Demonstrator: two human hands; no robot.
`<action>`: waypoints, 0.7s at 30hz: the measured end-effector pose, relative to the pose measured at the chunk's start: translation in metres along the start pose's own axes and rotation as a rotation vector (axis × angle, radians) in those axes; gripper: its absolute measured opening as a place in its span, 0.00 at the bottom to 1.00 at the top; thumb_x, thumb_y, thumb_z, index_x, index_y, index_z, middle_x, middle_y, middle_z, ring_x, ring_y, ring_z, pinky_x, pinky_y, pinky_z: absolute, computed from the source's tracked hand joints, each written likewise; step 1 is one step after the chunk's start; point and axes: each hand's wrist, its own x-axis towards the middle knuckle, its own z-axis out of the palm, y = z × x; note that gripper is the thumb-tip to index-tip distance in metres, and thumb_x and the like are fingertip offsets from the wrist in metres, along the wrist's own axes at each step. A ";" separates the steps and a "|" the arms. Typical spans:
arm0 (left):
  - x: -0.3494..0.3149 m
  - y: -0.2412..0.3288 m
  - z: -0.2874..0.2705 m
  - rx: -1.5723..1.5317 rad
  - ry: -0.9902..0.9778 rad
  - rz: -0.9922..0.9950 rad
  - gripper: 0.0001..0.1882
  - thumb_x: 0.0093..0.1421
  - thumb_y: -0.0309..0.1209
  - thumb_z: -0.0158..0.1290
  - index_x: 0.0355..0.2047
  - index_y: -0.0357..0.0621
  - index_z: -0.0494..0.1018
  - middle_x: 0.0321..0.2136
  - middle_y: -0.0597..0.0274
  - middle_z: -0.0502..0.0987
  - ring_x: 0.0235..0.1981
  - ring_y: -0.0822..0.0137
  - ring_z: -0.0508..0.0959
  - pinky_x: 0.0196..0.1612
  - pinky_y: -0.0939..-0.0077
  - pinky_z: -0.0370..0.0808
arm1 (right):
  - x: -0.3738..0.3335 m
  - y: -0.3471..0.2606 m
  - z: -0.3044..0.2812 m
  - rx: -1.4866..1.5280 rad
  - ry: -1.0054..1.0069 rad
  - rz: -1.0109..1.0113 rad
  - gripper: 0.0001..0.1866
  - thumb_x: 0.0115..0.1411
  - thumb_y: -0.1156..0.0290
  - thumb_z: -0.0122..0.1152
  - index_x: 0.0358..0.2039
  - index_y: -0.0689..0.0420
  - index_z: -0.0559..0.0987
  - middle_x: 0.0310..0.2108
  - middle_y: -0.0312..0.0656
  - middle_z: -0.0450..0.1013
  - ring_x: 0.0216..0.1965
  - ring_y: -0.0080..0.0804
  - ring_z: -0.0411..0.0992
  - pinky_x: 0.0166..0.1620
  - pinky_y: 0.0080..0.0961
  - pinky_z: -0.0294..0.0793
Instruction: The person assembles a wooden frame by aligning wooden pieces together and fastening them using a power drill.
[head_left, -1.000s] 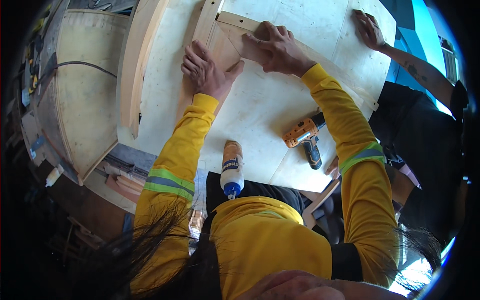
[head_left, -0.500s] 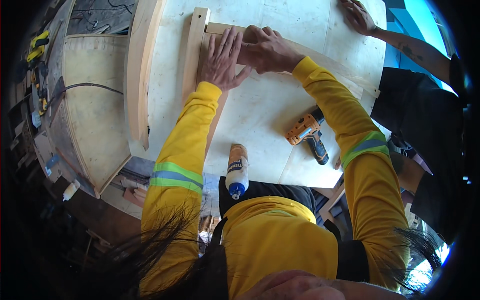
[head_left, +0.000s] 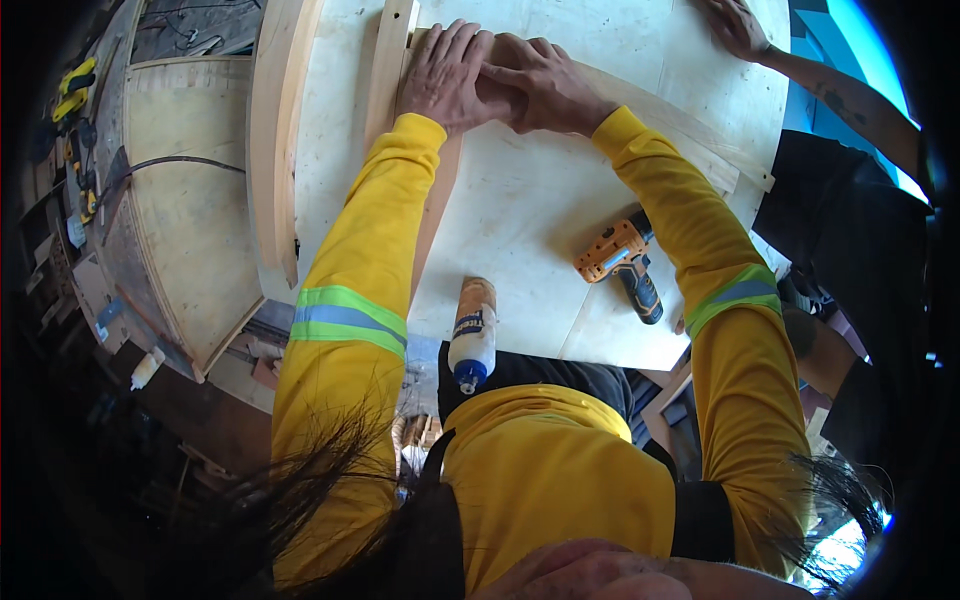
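My left hand (head_left: 448, 80) lies over the corner where several wooden pieces meet, its fingers stretched out over the wood. Right beside it, touching, my right hand (head_left: 548, 85) is closed around the wood at that corner, fingertips partly hidden. A light wooden strip (head_left: 388, 75) runs past the left hand's left side, and a browner board (head_left: 436, 210) runs from under that hand toward me. From the right hand a long wooden rail (head_left: 690, 128) extends to the right. How the pieces join is covered by my hands.
An orange and black cordless drill (head_left: 615, 250) lies on the pale tabletop (head_left: 520, 230). A glue bottle (head_left: 473, 335) with a blue cap lies at the near edge. Thick wooden beams (head_left: 280, 130) lie at left. Another person's hand (head_left: 738, 30) rests on the table at far right.
My left hand has shifted right and away from me, now against the right hand, its fingers closer together. The view has tilted slightly; drill and bottle stay where they lay.
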 end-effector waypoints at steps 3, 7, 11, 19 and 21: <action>0.000 0.000 0.001 -0.007 -0.038 -0.014 0.47 0.52 0.59 0.61 0.64 0.43 0.63 0.62 0.52 0.67 0.67 0.54 0.63 0.74 0.52 0.50 | -0.004 0.006 -0.007 0.003 0.022 0.000 0.42 0.38 0.57 0.81 0.59 0.45 0.78 0.63 0.53 0.66 0.59 0.53 0.67 0.61 0.45 0.71; -0.003 -0.001 0.001 0.041 -0.057 -0.027 0.46 0.54 0.61 0.58 0.63 0.42 0.64 0.61 0.53 0.67 0.66 0.53 0.63 0.74 0.52 0.50 | -0.025 0.041 -0.030 0.445 0.016 0.139 0.32 0.51 0.56 0.76 0.55 0.52 0.79 0.54 0.51 0.75 0.56 0.51 0.72 0.58 0.42 0.73; -0.002 0.000 -0.005 0.095 -0.025 -0.025 0.46 0.53 0.65 0.56 0.61 0.43 0.66 0.59 0.55 0.68 0.64 0.55 0.65 0.74 0.53 0.50 | -0.061 0.063 -0.038 0.200 0.002 0.312 0.25 0.62 0.58 0.68 0.58 0.52 0.77 0.46 0.49 0.79 0.50 0.50 0.75 0.56 0.39 0.74; 0.006 0.007 -0.001 0.127 -0.064 -0.006 0.46 0.55 0.67 0.52 0.63 0.44 0.66 0.60 0.54 0.68 0.65 0.55 0.63 0.74 0.54 0.48 | -0.087 0.052 -0.039 0.177 0.034 0.364 0.25 0.67 0.61 0.63 0.63 0.49 0.75 0.47 0.45 0.78 0.51 0.49 0.75 0.56 0.39 0.74; 0.000 0.007 -0.005 0.117 -0.093 -0.014 0.46 0.56 0.66 0.51 0.63 0.44 0.66 0.60 0.53 0.68 0.65 0.54 0.63 0.74 0.53 0.47 | -0.114 0.026 -0.056 0.108 0.300 0.410 0.24 0.66 0.62 0.63 0.62 0.50 0.75 0.48 0.45 0.78 0.50 0.47 0.76 0.56 0.39 0.74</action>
